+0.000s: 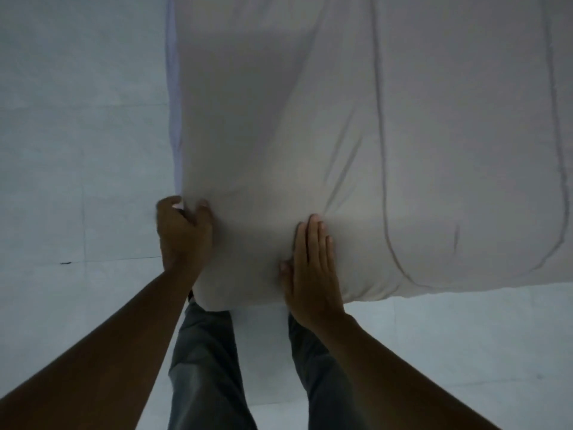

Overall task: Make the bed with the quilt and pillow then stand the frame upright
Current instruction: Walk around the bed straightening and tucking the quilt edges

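One quilt (pixel 341 135), two hands (pixel 183 234) (pixel 311 268), two legs (pixel 201 367) (pixel 322 389).

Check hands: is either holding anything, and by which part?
Left hand grips the quilt at its near left corner. Right hand holds nothing; it lies flat on the quilt.

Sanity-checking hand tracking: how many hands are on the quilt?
2. The left hand grips the quilt at its near left edge; the right hand rests flat on top near the front edge. Nothing suggests a hidden one.
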{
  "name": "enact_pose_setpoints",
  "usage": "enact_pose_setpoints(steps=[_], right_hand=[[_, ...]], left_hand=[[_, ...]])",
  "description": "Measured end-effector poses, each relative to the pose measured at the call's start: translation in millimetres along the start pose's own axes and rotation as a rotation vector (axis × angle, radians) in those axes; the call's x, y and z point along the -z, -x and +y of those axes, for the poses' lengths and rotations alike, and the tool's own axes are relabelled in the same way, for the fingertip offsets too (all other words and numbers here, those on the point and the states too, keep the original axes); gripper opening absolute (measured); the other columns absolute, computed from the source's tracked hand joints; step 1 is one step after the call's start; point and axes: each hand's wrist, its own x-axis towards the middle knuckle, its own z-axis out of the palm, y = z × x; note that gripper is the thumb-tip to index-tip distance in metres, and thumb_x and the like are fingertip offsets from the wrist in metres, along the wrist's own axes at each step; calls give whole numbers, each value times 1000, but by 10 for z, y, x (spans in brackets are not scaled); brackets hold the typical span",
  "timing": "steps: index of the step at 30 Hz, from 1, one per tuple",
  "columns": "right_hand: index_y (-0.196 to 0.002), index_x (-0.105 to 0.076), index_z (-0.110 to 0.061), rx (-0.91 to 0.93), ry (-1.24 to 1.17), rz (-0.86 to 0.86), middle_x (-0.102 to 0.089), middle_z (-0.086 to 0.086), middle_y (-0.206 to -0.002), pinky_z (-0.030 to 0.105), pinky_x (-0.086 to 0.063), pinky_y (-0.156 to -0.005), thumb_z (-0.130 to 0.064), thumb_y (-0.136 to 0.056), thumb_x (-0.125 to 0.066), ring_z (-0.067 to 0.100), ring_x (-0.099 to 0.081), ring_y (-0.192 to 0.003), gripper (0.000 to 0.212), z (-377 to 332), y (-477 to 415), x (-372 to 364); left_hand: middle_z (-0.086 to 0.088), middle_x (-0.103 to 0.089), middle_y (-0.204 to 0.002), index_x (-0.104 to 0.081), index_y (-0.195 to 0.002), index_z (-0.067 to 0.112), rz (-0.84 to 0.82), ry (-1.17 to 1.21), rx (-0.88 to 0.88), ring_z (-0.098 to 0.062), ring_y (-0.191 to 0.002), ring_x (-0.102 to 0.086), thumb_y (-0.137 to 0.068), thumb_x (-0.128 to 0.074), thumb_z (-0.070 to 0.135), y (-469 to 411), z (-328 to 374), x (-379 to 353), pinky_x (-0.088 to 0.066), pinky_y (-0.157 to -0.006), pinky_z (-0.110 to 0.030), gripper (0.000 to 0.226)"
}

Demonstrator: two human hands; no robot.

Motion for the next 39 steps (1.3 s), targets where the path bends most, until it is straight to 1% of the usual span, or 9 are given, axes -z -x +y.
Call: enact_pose_setpoints(steps=[5, 9, 12, 14, 18, 22, 27, 32, 39], right_hand=[[-157, -4, 3, -66, 150, -105, 6, 23, -166, 49, -9, -127, -38, -106, -26, 36, 7, -155, 70, -277, 137, -222], [-157, -5, 4, -154, 215, -149, 3, 26, -165, 51, -12, -126, -40, -105, -33, 40, 4, -154, 73, -408, 89, -181], [-155, -9, 7, -280, 191, -221, -2, 30, -164, 50, -12, -125, -43, -100, -48, 45, -3, -153, 84, -667, -1, -63], [-156, -6, 2, -346, 69, -290, -1, 25, -165, 47, -18, -125, -38, -99, -48, 41, -7, -154, 81, -885, -34, 39], [-159, -15, -12, -286, -245, -351, -15, 7, -167, 40, -37, -117, -24, -98, -51, 31, -35, -146, 72, -1429, 119, 329], [-156, -27, -12, -241, -377, -314, -36, 6, -158, 23, -31, -116, -18, -99, -53, 21, -39, -144, 63, -1901, 407, 597], [-154, -35, -18, -146, -399, -347, -47, 2, -153, 39, -36, -118, -34, -98, -47, 18, -45, -140, 60, -2131, 577, 795], [-130, -65, -11, -141, -324, -22, -69, 4, -128, -3, -25, -102, -12, -97, -55, 14, -64, -116, 35, -2302, 368, 1312], [-121, -70, -10, -99, -482, 148, -75, 2, -108, -1, -41, -88, -2, -94, -55, 6, -69, -96, 32, -2943, -666, 1795]], left_hand=[[-5, -62, -91, -60, -104, 8, -130, -3, -27, -25, -81, -58, -93, -62, 41, -103, -109, 234, -43, -70, -31, 35], [-13, -64, -108, -60, -109, 9, -406, -192, 100, -35, -94, -64, -90, -66, 29, -404, -203, 414, -53, -73, -35, 28], [-17, -63, -120, -60, -120, 2, -706, -531, 64, -35, -105, -64, -89, -64, 21, -573, -241, 754, -51, -74, -31, 36], [-13, -62, -119, -59, -122, 9, -777, -523, 16, -31, -103, -63, -88, -64, 25, -599, -194, 1059, -49, -74, -30, 38], [-1, -64, -106, -59, -113, 22, -787, -347, -83, -16, -85, -62, -93, -57, 35, -416, 34, 1614, -50, -70, -29, 24], [0, -65, -110, -61, -113, 26, -895, -304, -111, -20, -98, -63, -94, -55, 41, -171, 246, 2013, -52, -82, -32, 25], [2, -69, -108, -62, -106, 29, -881, -208, -105, -18, -95, -66, -91, -54, 46, -1, 390, 2424, -56, -89, -40, 24], [5, -71, -103, -66, -95, 34, -749, -46, -122, -16, -93, -68, -88, -56, 40, -170, 598, 2804, -57, -87, -38, 13], [4, -74, -99, -69, -104, 23, -602, 198, -176, -18, -87, -69, -95, -56, 21, -1022, 1136, 3348, -53, -78, -31, 16]])
